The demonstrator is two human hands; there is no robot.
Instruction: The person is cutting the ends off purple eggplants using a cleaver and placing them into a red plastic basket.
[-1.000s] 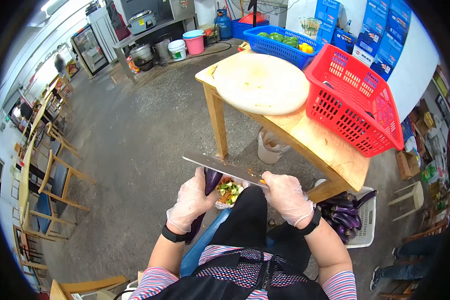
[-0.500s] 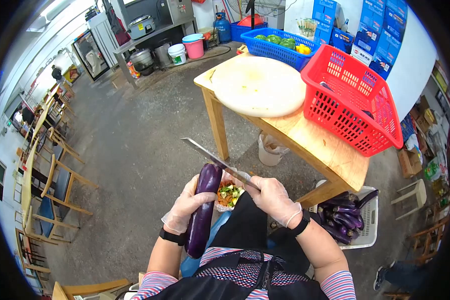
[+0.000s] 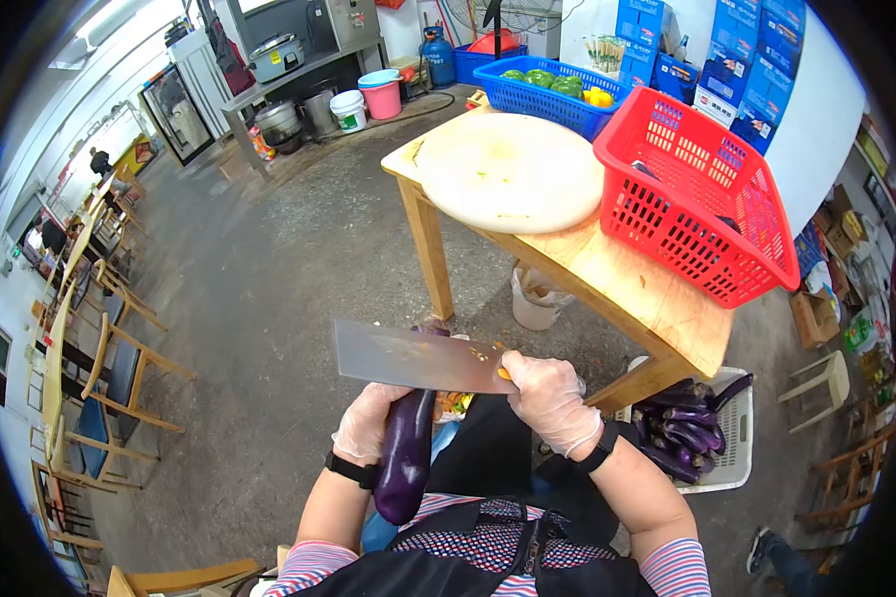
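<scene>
My left hand (image 3: 363,423), in a clear plastic glove, is wrapped round a long purple eggplant (image 3: 405,463) held in front of my body. In my gloved right hand (image 3: 550,403) is the handle of a cleaver (image 3: 418,360). Its broad blade lies across the eggplant's upper part in this view, hiding some of it, with the flat side facing me. Small orange bits cling to the blade near the handle. Below the blade, a bag of vegetable scraps (image 3: 455,402) shows in part.
A wooden table (image 3: 657,289) ahead carries a round cutting board (image 3: 513,179), a red basket (image 3: 702,216) and a blue basket (image 3: 528,97) of green and yellow vegetables. A white crate (image 3: 737,453) of eggplants stands at right. Under the table is a bin (image 3: 536,306). Chairs (image 3: 119,383) line the left.
The cleaver has turned from edge-on to flat side toward me, its blade now covering the eggplant's upper part. The eggplant has shifted slightly down and right.
</scene>
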